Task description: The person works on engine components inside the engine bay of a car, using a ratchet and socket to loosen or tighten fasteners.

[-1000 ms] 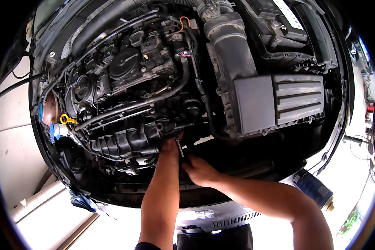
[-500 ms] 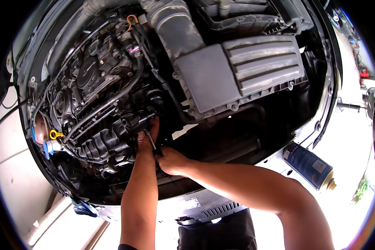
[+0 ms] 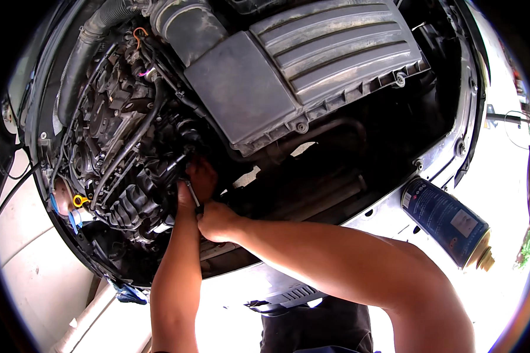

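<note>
- Gripped dark-handled tool (image 3: 195, 195) in tightly curled right hand (image 3: 217, 222), metal end slanting up-left beside left hand (image 3: 202, 177).
- Bent right elbow (image 3: 415, 285) outward.
- Reached left hand down beside engine (image 3: 126, 147); couldn't tell its hold.

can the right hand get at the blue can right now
Probably yes, though not with a free grip: the blue can sits out in the open by the car's front edge, with nothing visible covering it, but the right hand is holding a thin metal-shafted tool.
</note>
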A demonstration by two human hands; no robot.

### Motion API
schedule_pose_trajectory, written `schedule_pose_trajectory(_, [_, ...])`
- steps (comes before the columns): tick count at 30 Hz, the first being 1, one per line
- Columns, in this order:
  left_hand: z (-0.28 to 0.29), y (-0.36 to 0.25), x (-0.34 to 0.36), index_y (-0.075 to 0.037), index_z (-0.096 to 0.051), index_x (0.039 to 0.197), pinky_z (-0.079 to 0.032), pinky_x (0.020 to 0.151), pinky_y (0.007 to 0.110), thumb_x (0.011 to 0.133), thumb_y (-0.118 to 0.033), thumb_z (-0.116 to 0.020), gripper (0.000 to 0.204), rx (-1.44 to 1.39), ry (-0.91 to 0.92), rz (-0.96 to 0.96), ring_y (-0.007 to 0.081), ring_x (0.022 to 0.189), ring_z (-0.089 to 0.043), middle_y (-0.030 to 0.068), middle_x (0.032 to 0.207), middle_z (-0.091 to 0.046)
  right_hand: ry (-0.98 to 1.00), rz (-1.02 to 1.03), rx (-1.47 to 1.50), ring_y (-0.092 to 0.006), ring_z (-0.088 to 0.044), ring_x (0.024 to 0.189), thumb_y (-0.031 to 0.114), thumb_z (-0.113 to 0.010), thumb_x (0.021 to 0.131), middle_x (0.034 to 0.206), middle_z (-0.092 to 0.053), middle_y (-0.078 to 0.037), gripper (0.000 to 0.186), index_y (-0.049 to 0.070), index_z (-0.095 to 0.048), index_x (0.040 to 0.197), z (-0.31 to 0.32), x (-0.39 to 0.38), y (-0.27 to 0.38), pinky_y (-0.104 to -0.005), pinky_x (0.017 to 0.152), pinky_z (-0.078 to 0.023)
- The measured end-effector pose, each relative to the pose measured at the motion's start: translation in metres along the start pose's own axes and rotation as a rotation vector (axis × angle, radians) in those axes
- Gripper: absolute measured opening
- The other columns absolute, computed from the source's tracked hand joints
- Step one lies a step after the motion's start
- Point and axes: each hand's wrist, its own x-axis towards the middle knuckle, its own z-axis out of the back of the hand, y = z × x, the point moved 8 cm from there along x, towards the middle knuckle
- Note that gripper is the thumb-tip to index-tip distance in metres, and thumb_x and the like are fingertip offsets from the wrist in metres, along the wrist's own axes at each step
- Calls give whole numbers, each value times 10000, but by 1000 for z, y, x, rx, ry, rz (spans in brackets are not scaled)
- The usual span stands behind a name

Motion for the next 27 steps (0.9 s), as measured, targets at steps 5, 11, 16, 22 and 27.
schedule_pose_trajectory(5, [-79, 63, -43, -66, -481, 1296, -375, 1036, 380, 988, -397, -342, 473, 449, -427, 255, 225, 1201, -482, 140, 1261, -554, 6, -146, 116, -400, -575, 1071, 185, -510, 867, 1125, -577, -315, 378, -121, -565, 1081, 19, 9, -47, -419, 910, -464])
schedule_pose_trajectory(11, [-143, 41, -150, -11, -387, 1341, -368, 1055, 449, 1014, -366, -305, 490, 499, -554, 430, 289, 1215, -470, 148, 1348, -459, -49, -188, 165, -378, -611, 1024, 135, -536, 790, 1046, -623, -287, 313, -78, -631, 999, 5, 8, -19, -395, 856, -502])
schedule_pose_trajectory(16, [-137, 39, -157, 17, -437, 1291, -445, 992, 484, 971, -262, -506, 430, 643, -448, 422, 265, 1199, -486, 135, 1298, -487, -101, -93, 255, -384, -603, 1031, 145, -572, 778, 1042, -624, -288, 333, -74, -617, 1026, -1, 26, -26, -396, 872, -494])
schedule_pose_trajectory(22, [-128, 31, -166, 11, -548, 1173, -498, 910, 437, 919, -238, -604, 360, 756, -601, 349, 215, 1101, -548, 100, 1172, -577, -21, -39, 329, -363, -608, 1003, 136, -615, 792, 1052, -639, -230, 324, 18, -611, 1093, -9, 29, -21, -397, 858, -477])
schedule_pose_trajectory(27, [-127, 20, -175, -60, -569, 1164, -478, 900, 404, 898, -277, -631, 348, 785, -680, 318, 183, 1098, -549, 45, 1158, -591, -99, 90, 292, -304, -638, 881, 126, -621, 810, 913, -664, -192, 226, 37, -647, 1015, -8, 30, -5, -380, 782, -487])
